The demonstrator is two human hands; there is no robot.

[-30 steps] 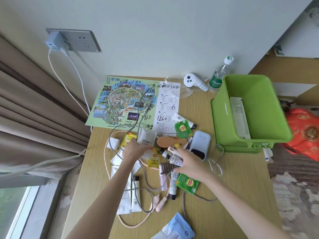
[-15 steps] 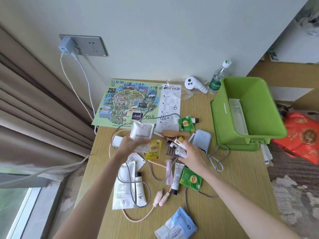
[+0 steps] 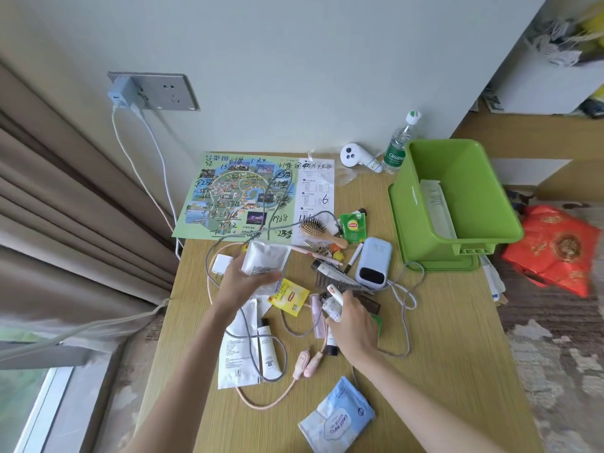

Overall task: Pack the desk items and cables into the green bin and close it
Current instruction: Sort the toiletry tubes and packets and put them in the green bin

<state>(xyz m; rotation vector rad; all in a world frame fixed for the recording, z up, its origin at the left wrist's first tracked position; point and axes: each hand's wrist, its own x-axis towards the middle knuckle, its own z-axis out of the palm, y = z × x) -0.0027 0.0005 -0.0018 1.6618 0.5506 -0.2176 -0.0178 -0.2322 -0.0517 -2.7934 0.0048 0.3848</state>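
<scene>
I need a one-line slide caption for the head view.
Left hand holds a white pouch, right hand grips a white tube above the cluttered desk; the green bin stands open.

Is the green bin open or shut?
Open. The bin has no lid on top, and a white box shows inside it.

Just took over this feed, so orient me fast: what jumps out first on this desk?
The bright green bin stands open at the right rear of the desk, a white box inside. Mid-desk lies a tangle of cables and sachets, where the left hand holds a white pouch and the right hand grips small tubes. A scribbled-on map lies by the wall.
</scene>
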